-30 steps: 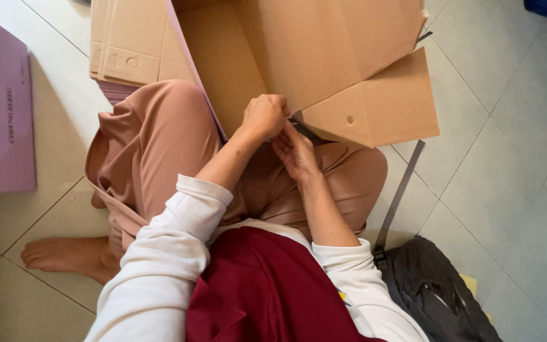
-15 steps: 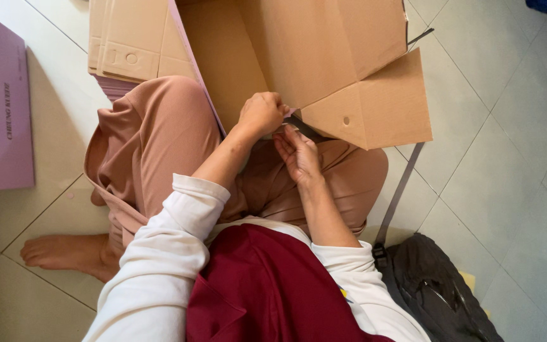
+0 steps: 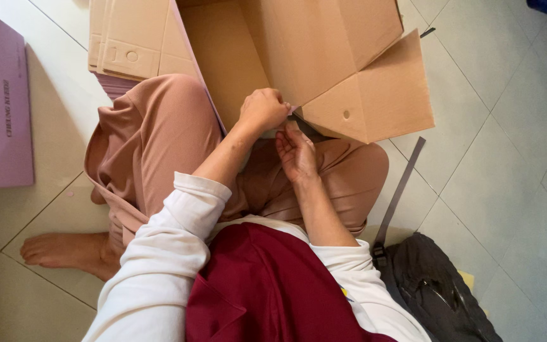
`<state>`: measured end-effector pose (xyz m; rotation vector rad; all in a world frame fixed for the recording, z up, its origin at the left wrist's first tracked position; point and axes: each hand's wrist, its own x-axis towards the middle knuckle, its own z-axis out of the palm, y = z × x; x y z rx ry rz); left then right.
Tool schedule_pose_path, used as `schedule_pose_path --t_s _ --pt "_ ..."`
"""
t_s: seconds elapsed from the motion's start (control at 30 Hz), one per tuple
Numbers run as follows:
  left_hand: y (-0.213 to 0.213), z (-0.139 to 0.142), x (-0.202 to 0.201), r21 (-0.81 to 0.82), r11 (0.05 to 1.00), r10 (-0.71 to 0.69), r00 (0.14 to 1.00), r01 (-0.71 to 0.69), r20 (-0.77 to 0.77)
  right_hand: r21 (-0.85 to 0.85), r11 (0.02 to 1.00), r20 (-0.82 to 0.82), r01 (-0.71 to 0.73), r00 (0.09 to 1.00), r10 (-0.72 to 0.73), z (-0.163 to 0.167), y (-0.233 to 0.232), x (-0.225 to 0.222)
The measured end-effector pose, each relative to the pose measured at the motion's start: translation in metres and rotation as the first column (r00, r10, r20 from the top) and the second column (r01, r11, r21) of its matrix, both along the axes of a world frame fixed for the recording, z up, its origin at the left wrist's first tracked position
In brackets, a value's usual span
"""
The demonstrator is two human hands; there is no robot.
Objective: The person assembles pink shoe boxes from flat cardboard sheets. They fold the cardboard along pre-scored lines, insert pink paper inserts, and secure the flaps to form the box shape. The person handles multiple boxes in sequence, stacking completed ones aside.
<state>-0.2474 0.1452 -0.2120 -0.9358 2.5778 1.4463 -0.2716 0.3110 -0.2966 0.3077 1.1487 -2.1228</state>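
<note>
Cardboard box, open, upper centre; its flap edge is pinched by the closed left hand; right hand just below, fingers half-curled, grip undeterminable; black bag lower right.

Both forearms reach forward; the left hand is fisted, seemingly pinching, the right hand half-curled just beside it.

My left hand now sits slightly higher against the cardboard box than a second ago, fist closed at the corner where the box flap meets the wall. My right hand has moved up just beneath that corner, fingertips touching the flap's lower edge. The flap has shifted slightly lower.
</note>
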Motion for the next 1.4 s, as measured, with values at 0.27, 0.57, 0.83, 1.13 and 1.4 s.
schedule_pose_path --t_s 0.27,0.57,0.83,1.13,1.4 --pt "-0.003 0.010 0.003 -0.026 1.000 -0.009 1.000 0.009 0.009 -0.066 0.995 0.016 0.068 0.998 -0.067 0.000 -0.006 0.007" --pt "-0.003 -0.004 -0.001 -0.022 1.000 0.016 0.998 -0.017 -0.054 -0.083 0.995 -0.020 0.054 0.998 -0.056 -0.005 -0.004 0.009" --pt "-0.003 0.001 0.005 0.007 1.000 0.019 0.995 -0.018 -0.100 0.054 0.997 -0.169 0.051 0.985 -0.041 -0.003 -0.005 0.004" --pt "-0.005 0.008 0.018 0.091 0.996 0.023 0.984 -0.007 -0.176 0.014 1.000 -0.182 0.013 0.983 -0.010 0.002 -0.006 0.004" --pt "-0.004 0.000 0.013 0.002 0.996 -0.092 0.988 0.093 -0.126 0.146 0.989 -0.281 -0.038 0.956 0.079 0.004 -0.003 -0.002"
